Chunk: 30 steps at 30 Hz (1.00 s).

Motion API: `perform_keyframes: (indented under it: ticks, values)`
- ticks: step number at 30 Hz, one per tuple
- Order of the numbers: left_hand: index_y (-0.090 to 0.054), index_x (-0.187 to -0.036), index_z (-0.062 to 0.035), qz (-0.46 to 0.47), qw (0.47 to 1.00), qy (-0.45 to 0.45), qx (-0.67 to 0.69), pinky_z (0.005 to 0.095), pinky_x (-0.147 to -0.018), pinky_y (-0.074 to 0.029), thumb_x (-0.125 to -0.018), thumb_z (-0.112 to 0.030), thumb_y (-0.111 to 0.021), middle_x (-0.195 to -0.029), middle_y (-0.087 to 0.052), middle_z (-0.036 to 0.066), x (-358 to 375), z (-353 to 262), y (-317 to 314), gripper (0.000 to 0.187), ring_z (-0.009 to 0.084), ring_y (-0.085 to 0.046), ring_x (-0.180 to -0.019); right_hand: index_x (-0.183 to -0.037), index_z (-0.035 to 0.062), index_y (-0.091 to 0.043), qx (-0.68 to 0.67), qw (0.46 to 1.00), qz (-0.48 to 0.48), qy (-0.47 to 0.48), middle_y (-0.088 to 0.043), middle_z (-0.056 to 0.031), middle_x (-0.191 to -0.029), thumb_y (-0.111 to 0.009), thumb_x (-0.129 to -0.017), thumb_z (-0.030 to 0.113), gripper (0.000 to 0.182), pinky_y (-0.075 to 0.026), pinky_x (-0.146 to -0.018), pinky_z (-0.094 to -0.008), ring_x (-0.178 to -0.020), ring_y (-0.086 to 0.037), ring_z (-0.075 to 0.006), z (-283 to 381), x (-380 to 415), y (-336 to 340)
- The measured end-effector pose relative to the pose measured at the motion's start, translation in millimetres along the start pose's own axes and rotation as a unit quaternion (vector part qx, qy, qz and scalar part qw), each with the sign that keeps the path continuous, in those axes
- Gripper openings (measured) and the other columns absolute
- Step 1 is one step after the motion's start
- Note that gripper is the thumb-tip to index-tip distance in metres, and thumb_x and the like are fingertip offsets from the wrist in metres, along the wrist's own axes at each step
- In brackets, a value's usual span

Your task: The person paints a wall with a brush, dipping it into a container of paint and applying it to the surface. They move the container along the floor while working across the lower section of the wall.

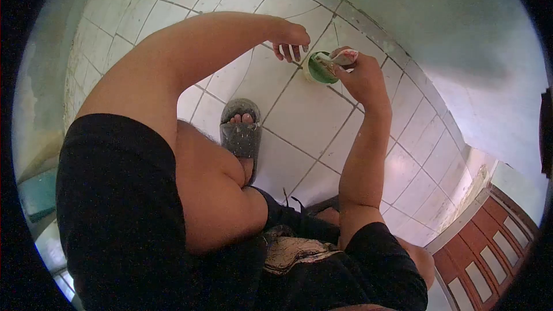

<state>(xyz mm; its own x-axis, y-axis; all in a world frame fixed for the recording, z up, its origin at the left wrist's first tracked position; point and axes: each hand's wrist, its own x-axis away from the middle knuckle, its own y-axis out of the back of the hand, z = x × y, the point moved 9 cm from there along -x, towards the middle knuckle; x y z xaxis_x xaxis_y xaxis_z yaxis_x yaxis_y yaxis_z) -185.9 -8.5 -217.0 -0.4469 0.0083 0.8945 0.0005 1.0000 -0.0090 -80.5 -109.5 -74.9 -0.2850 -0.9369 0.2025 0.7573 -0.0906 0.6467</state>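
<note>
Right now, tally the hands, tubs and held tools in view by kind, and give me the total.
Hands: 2, the left hand empty and the right hand gripping
Tub: 1, green inside
Tool: 1, held in the right hand
Total: 4

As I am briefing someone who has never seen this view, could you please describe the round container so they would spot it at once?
On the white tiled floor, look past the grey slipper toward the pale wall. Between the left hand and the right hand, which holds a pale, red-marked object, is the round container. Its green inside stands out from the pale tiles.
</note>
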Motion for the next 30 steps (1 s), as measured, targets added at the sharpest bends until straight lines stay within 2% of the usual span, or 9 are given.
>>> perform_keyframes:
  ticks: [5, 11, 13, 14, 16, 23, 25, 29, 30]
  values:
    - [-0.045, -0.118, -0.0104, -0.004, 1.000, 0.010, -0.012, 0.0433, -0.068, -0.048, -0.083, -0.033, -0.046, -0.098, -0.060, 0.014, -4, 0, -1, 0.042, 0.0250, -0.060, -0.078, -0.092, 0.0042, -0.062, -0.042, 0.999, 0.004, 0.013, -0.065, -0.0102, -0.079, -0.065, -0.071, 0.008, 0.021, -0.048, -0.067, -0.0290, -0.071, -0.063, -0.0183, -3, -2, -7]
    - [-0.046, -0.119, -0.0123, -0.011, 1.000, 0.020, -0.008, 0.0419, -0.067, -0.048, -0.082, -0.032, -0.047, -0.096, -0.060, 0.013, -5, 0, 0, 0.042, 0.0239, -0.059, -0.077, -0.092, 0.0056, -0.062, 0.009, 1.000, 0.003, 0.012, -0.065, -0.0099, -0.078, -0.064, -0.071, 0.006, 0.021, -0.047, -0.066, -0.0281, -0.070, -0.062, -0.0175, -10, -4, -11]
    - [-0.049, -0.117, -0.0134, -0.006, 1.000, 0.015, -0.012, 0.0419, -0.068, -0.048, -0.083, -0.032, -0.046, -0.095, -0.060, 0.012, -8, -2, -1, 0.039, 0.0238, -0.059, -0.077, -0.093, 0.0094, -0.063, -0.026, 1.000, 0.008, 0.014, -0.064, -0.0150, -0.081, -0.063, -0.072, 0.018, 0.023, -0.048, -0.066, -0.0367, -0.074, -0.061, -0.0312, -10, -3, -12]
    - [-0.049, -0.117, -0.0134, -0.005, 1.000, 0.015, -0.012, 0.0419, -0.068, -0.048, -0.083, -0.032, -0.046, -0.095, -0.060, 0.012, -9, -1, -2, 0.039, 0.0238, -0.059, -0.077, -0.093, 0.0094, -0.063, -0.026, 1.000, 0.008, 0.013, -0.064, -0.0150, -0.081, -0.063, -0.072, 0.018, 0.023, -0.048, -0.066, -0.0367, -0.074, -0.061, -0.0312, -9, -2, -13]
    - [-0.051, -0.114, -0.0125, 0.006, 1.000, 0.012, -0.021, 0.0422, -0.068, -0.048, -0.083, -0.032, -0.044, -0.093, -0.060, 0.012, -8, -4, -4, 0.037, 0.0237, -0.059, -0.078, -0.091, 0.0057, -0.063, 0.018, 1.000, 0.007, 0.000, -0.064, -0.0106, -0.077, -0.065, -0.071, 0.007, 0.020, -0.047, -0.066, -0.0286, -0.070, -0.061, -0.0186, -4, -1, -14]
    - [-0.051, -0.114, -0.0098, 0.022, 0.999, 0.001, -0.035, 0.0421, -0.069, -0.049, -0.084, -0.029, -0.044, -0.095, -0.059, 0.011, -9, -7, -9, 0.036, 0.0234, -0.059, -0.080, -0.090, 0.0049, -0.062, -0.024, 1.000, 0.000, 0.006, -0.064, -0.0100, -0.077, -0.065, -0.072, 0.009, 0.019, -0.046, -0.065, -0.0292, -0.069, -0.061, -0.0183, -6, 3, -12]
    - [-0.047, -0.116, -0.0129, 0.016, 0.997, 0.003, -0.074, 0.0420, -0.069, -0.048, -0.083, -0.019, -0.044, -0.097, -0.058, 0.009, -7, -5, -7, 0.033, 0.0192, -0.059, -0.076, -0.093, 0.0095, -0.063, 0.012, 1.000, 0.004, 0.005, -0.063, -0.0148, -0.081, -0.064, -0.072, 0.016, 0.022, -0.048, -0.066, -0.0363, -0.074, -0.061, -0.0311, -8, 3, -17]
    - [-0.044, -0.119, -0.0137, 0.005, 0.979, 0.008, -0.202, 0.0413, -0.069, -0.049, -0.083, -0.023, -0.050, -0.099, -0.058, 0.009, -5, 5, -4, 0.038, 0.0206, -0.060, -0.079, -0.090, 0.0073, -0.062, -0.031, 0.999, -0.028, 0.018, -0.064, -0.0141, -0.080, -0.063, -0.072, 0.015, 0.020, -0.048, -0.066, -0.0348, -0.072, -0.062, -0.0285, -10, 7, -8]
    - [-0.046, -0.117, -0.0108, 0.002, 0.965, -0.009, -0.262, 0.0407, -0.068, -0.050, -0.078, -0.028, -0.059, -0.097, -0.059, 0.012, -1, 4, -4, 0.044, 0.0228, -0.060, -0.080, -0.089, 0.0061, -0.062, -0.055, 0.998, -0.037, 0.023, -0.063, -0.0111, -0.077, -0.064, -0.072, 0.012, 0.018, -0.047, -0.065, -0.0312, -0.069, -0.061, -0.0222, -4, 9, -2]
